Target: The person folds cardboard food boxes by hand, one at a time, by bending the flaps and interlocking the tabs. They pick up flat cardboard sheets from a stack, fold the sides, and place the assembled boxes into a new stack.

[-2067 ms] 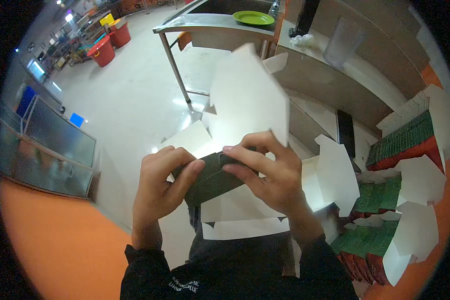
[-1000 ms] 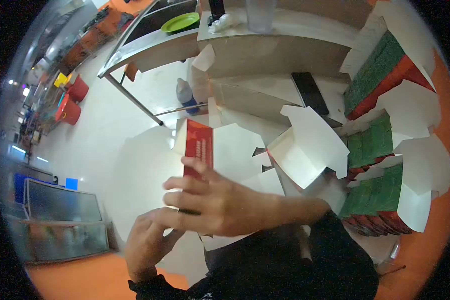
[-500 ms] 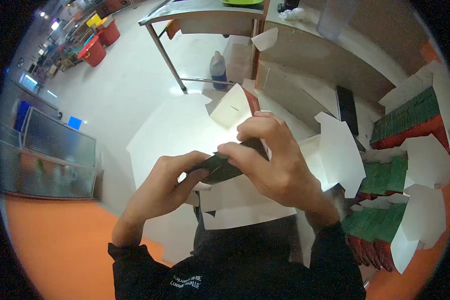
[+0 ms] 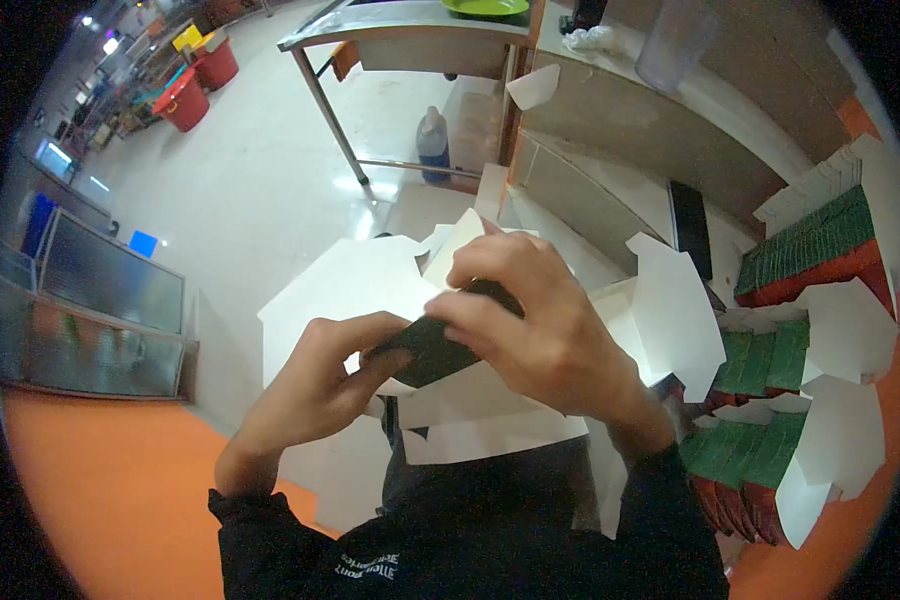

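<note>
A paper carton, part folded, is between my two hands; its dark green side panel (image 4: pixel 435 350) faces me and its white inside shows beyond. My left hand (image 4: pixel 325 370) pinches the panel's left end between thumb and fingers. The right end is gripped by my right hand (image 4: pixel 540 325), thumb on the near side and fingers curled over the top, hiding part of the carton. Past my hands, a broad white cardboard sheet (image 4: pixel 335 290) spreads to the left. Below them, more white cardboard (image 4: pixel 495 430) lies over my lap.
Stacks of nested green-and-red cartons (image 4: pixel 810 245) stand at the right, white flaps outward. An open white carton (image 4: pixel 670 310) is by my right forearm. Farther off are a phone-like black slab (image 4: pixel 690 230), a metal table (image 4: pixel 410 25), a blue-bottomed jug (image 4: pixel 433 145) and red tubs (image 4: pixel 182 100).
The carton has tipped, so its green panel shows more broadly and the raised white-and-red part beyond shows less. My right hand has shifted slightly left; the left keeps its pinch.
</note>
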`<state>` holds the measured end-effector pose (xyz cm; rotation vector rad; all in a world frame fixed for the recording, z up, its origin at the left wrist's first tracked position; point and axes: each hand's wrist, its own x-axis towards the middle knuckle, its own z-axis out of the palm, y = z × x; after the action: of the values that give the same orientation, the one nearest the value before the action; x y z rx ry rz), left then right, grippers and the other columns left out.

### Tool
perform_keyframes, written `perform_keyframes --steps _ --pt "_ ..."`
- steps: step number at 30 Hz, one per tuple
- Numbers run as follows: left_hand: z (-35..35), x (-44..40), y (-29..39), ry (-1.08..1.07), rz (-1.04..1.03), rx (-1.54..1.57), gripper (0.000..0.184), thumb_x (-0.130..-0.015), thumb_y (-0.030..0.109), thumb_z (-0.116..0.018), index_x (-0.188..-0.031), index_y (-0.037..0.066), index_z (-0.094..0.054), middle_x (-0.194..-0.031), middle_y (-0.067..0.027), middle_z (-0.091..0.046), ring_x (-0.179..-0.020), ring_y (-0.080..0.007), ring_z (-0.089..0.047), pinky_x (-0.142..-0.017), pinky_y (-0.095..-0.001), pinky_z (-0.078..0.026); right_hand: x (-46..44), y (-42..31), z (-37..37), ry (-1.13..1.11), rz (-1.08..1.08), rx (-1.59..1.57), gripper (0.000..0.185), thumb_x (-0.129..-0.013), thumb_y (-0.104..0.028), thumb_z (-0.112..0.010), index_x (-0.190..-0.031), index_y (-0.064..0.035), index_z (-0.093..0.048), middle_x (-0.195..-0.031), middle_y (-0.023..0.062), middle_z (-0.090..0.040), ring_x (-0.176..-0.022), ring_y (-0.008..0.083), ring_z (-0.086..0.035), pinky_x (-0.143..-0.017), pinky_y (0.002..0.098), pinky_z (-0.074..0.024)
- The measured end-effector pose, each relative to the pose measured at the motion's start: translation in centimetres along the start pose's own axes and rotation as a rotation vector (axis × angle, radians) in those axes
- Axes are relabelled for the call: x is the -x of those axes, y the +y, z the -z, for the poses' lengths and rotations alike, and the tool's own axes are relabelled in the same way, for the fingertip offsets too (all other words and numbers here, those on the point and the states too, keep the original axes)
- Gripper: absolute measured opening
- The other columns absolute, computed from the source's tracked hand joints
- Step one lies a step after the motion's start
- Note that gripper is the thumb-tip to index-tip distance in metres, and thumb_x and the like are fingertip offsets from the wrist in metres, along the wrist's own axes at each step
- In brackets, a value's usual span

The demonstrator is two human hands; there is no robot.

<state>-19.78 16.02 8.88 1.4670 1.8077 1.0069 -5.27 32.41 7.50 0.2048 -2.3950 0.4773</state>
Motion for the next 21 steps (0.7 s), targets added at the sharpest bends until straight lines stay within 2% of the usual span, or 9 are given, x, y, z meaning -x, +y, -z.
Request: perform_keyframes --steps 4,7,10,13,16,19,21 --pt "-0.1 -0.3 -0.5 -0.094 0.098 0.178 0.018 -0.083 -0.001 -0.055 -0.100 -0.006 -0.057 -0.079 -0.0128 -0.062 -0.077 -0.0159 -0.061 -0.071 -0.0299 -0.048 0.1 -0.7 -0.1 0.223 -0.111 0.007 0.027 -0.068 -0.004 -0.067 -0.095 -0.0019 -0.062 -0.095 0.0109 -0.050 -0.092 0.0261 -0.053 -0.085 0.0399 -0.0459" --pt "-0.5 -0.3 -0.3 -0.080 0.108 0.272 0.020 -0.084 -0.002 -0.054 -0.103 -0.006 -0.056 -0.086 -0.0116 -0.063 -0.083 -0.0154 -0.060 -0.077 -0.0299 -0.048 0.0 -1.1 0.2 0.156 -0.010 0.097 0.028 -0.069 -0.003 -0.067 -0.096 -0.0010 -0.062 -0.095 0.0105 -0.050 -0.092 0.0257 -0.053 -0.086 0.0410 -0.0466" --pt "-0.6 -0.3 -0.1 -0.069 0.083 0.253 0.022 -0.084 -0.003 -0.052 -0.106 -0.005 -0.055 -0.091 -0.0110 -0.061 -0.086 -0.0162 -0.060 -0.081 -0.0306 -0.047 0.1 -0.7 -0.1 0.106 0.125 0.139 0.035 -0.067 -0.015 -0.060 -0.097 0.0034 -0.057 -0.091 0.0119 -0.049 -0.087 0.0281 -0.052 -0.080 0.0408 -0.0448" --pt "-0.6 -0.4 -0.1 -0.098 0.079 0.293 0.024 -0.085 -0.003 -0.051 -0.109 -0.005 -0.053 -0.093 -0.0111 -0.061 -0.089 -0.0162 -0.059 -0.083 -0.0313 -0.047 0.2 -1.0 0.0 0.119 0.137 0.138 0.036 -0.066 -0.016 -0.060 -0.097 0.0034 -0.057 -0.091 0.0122 -0.050 -0.086 0.0276 -0.052 -0.079 0.0413 -0.0449" --pt "-0.6 -0.3 -0.1 -0.097 0.069 0.324 0.024 -0.086 -0.002 -0.051 -0.109 -0.004 -0.052 -0.094 -0.0110 -0.060 -0.090 -0.0163 -0.059 -0.084 -0.0313 -0.046 0.4 -1.5 0.4 0.190 0.004 0.112 0.030 -0.069 -0.003 -0.066 -0.099 -0.0006 -0.062 -0.092 0.0088 -0.050 -0.090 0.0233 -0.053 -0.085 0.0414 -0.0472" --pt "-0.8 -0.2 0.1 -0.089 0.088 0.355 0.023 -0.086 -0.001 -0.052 -0.109 -0.004 -0.052 -0.094 -0.0109 -0.060 -0.090 -0.0164 -0.059 -0.084 -0.0312 -0.046 0.4 -1.7 0.3 0.214 -0.009 0.138 0.030 -0.068 -0.003 -0.067 -0.098 -0.0007 -0.063 -0.092 0.0091 -0.050 -0.089 0.0232 -0.053 -0.085 0.0400 -0.0469" --pt "-0.6 -0.2 0.1 -0.092 0.091 0.312 0.024 -0.086 -0.002 -0.053 -0.109 -0.004 -0.052 -0.094 -0.0110 -0.061 -0.089 -0.0165 -0.059 -0.083 -0.0313 -0.047 0.0 -1.4 0.5 0.103 0.044 0.097 0.033 -0.066 -0.010 -0.062 -0.097 0.0013 -0.059 -0.094 0.0108 -0.050 -0.090 0.0265 -0.051 -0.084 0.0411 -0.0443"
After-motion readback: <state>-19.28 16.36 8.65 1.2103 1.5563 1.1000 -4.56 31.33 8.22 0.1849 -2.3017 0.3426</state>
